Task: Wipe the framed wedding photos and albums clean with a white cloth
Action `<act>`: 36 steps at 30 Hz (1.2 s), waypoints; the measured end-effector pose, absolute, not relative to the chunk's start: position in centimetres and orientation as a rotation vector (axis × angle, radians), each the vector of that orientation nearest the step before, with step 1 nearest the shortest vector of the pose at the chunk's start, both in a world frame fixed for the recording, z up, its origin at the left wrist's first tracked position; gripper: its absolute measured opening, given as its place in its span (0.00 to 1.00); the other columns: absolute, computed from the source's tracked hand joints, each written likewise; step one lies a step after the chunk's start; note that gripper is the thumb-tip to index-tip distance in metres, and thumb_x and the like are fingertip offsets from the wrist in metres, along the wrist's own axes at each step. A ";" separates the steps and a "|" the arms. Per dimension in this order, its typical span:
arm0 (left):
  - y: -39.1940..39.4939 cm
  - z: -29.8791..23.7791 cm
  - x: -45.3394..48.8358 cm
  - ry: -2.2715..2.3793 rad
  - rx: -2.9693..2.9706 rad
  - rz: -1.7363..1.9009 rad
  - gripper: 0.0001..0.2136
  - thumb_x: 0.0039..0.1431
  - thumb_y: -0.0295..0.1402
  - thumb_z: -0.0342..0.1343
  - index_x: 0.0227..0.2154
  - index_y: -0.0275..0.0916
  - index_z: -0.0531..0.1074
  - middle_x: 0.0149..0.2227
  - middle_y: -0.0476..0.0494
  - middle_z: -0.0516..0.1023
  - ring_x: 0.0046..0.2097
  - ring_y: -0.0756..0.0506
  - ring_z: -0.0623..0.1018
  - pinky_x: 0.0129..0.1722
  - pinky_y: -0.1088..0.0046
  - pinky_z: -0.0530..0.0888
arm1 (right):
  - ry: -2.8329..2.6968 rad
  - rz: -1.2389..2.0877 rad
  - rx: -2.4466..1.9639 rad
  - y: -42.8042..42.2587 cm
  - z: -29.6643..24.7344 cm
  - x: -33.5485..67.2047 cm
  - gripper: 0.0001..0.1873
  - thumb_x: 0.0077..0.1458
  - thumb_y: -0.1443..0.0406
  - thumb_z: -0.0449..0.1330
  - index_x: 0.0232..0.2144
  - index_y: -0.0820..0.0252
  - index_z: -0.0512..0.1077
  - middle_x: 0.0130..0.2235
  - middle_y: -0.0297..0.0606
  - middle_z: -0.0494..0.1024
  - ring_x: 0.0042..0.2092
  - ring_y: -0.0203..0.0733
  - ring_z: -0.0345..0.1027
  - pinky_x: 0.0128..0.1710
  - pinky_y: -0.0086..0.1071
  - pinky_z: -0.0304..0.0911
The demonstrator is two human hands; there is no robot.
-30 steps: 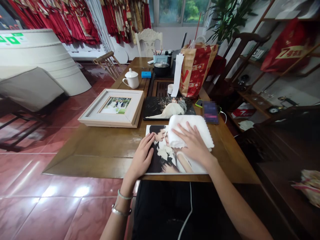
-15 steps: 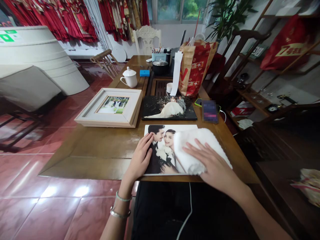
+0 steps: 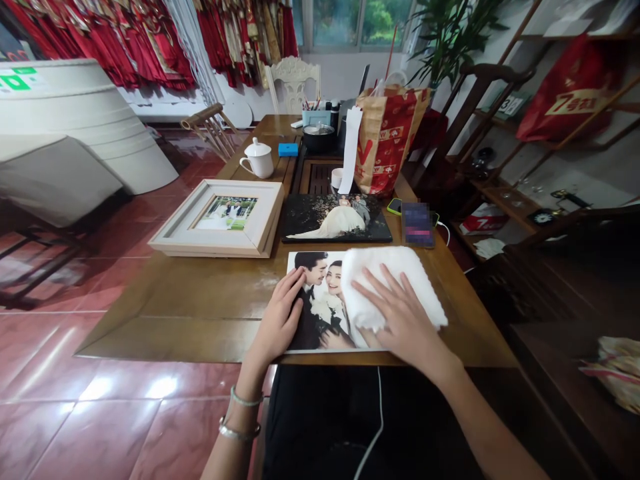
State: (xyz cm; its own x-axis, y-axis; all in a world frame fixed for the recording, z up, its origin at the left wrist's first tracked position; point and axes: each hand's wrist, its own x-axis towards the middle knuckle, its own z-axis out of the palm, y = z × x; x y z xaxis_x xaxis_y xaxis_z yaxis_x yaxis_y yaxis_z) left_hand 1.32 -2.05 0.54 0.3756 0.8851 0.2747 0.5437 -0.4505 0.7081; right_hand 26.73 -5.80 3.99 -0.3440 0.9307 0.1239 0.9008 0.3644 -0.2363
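Observation:
A photo print (image 3: 320, 320) of a couple in wedding dress lies flat near the table's front edge. My left hand (image 3: 284, 310) rests on its left edge, fingers stretched out. Over the right part of the print lies a white towel (image 3: 425, 283), which hides that side and reaches past it onto the table. My right hand (image 3: 400, 307) presses flat on the towel with its fingers spread; its thumb cannot be made out. Just behind sits a dark wedding photo panel (image 3: 305, 217). To its left lies a pale picture frame (image 3: 183, 223) with a smaller photo, on top of another frame.
Phones (image 3: 419, 223) with a white cable lie at the right. Further back on the wooden table (image 3: 200, 293) stand a lidded white mug (image 3: 259, 160), a blue box (image 3: 288, 149), a black pot (image 3: 319, 138) and a paper bag (image 3: 390, 140) with a receipt (image 3: 351, 150).
My right hand and the towel have moved slightly left and away from me across the print. The towel now lies flatter. My left hand stays in place.

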 end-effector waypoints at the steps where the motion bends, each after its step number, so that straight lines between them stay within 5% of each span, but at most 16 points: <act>1: -2.1 0.5 1.3 1.233 2.123 0.883 0.22 0.68 0.32 0.40 0.63 0.42 0.57 0.67 0.41 0.56 0.68 0.41 0.53 0.67 0.51 0.51 | -2.411 0.199 -1.612 -7.5 4.0 26.8 0.46 0.42 0.74 0.54 0.64 0.48 0.54 0.69 0.33 0.50 0.70 0.54 0.31 0.65 0.61 0.36; 4: -2.0 0.4 1.4 1.240 2.108 0.885 0.22 0.68 0.32 0.40 0.63 0.44 0.57 0.67 0.42 0.56 0.68 0.41 0.53 0.67 0.51 0.51 | -2.443 0.261 -1.577 -12.0 4.0 27.2 0.52 0.36 0.76 0.51 0.66 0.47 0.50 0.69 0.30 0.47 0.70 0.55 0.31 0.65 0.62 0.36; 9: -1.9 0.4 1.3 1.231 2.106 0.881 0.22 0.68 0.32 0.41 0.64 0.44 0.57 0.67 0.43 0.56 0.68 0.41 0.53 0.67 0.51 0.51 | -2.480 0.365 -1.528 -13.6 4.2 27.7 0.50 0.40 0.74 0.52 0.66 0.46 0.48 0.69 0.30 0.47 0.69 0.57 0.34 0.64 0.63 0.38; 14: -1.9 0.4 1.2 1.221 2.124 0.878 0.22 0.68 0.32 0.40 0.64 0.44 0.57 0.67 0.42 0.56 0.68 0.41 0.53 0.67 0.52 0.51 | -2.425 0.369 -1.566 -8.1 4.5 27.4 0.44 0.45 0.74 0.52 0.65 0.44 0.54 0.68 0.31 0.51 0.70 0.52 0.34 0.65 0.60 0.37; 22: -1.9 0.5 1.3 1.225 2.131 0.881 0.22 0.67 0.31 0.40 0.63 0.42 0.58 0.67 0.41 0.57 0.68 0.41 0.54 0.67 0.52 0.52 | -2.340 0.274 -1.645 0.9 4.6 25.6 0.31 0.55 0.65 0.55 0.62 0.52 0.61 0.67 0.38 0.57 0.69 0.57 0.39 0.65 0.59 0.38; 30: -2.0 0.4 1.4 1.239 2.123 0.903 0.22 0.67 0.31 0.41 0.63 0.42 0.59 0.66 0.40 0.57 0.68 0.41 0.54 0.67 0.52 0.52 | -2.521 0.416 -1.484 -8.9 5.0 24.2 0.52 0.34 0.76 0.51 0.65 0.51 0.54 0.69 0.33 0.47 0.70 0.52 0.26 0.66 0.58 0.30; 36: -2.0 0.2 1.4 1.237 2.117 0.900 0.22 0.67 0.30 0.41 0.63 0.42 0.58 0.66 0.41 0.57 0.68 0.41 0.54 0.67 0.52 0.52 | -2.598 0.630 -1.354 -12.3 5.8 24.9 0.54 0.31 0.76 0.49 0.64 0.46 0.54 0.69 0.25 0.47 0.70 0.48 0.31 0.67 0.56 0.32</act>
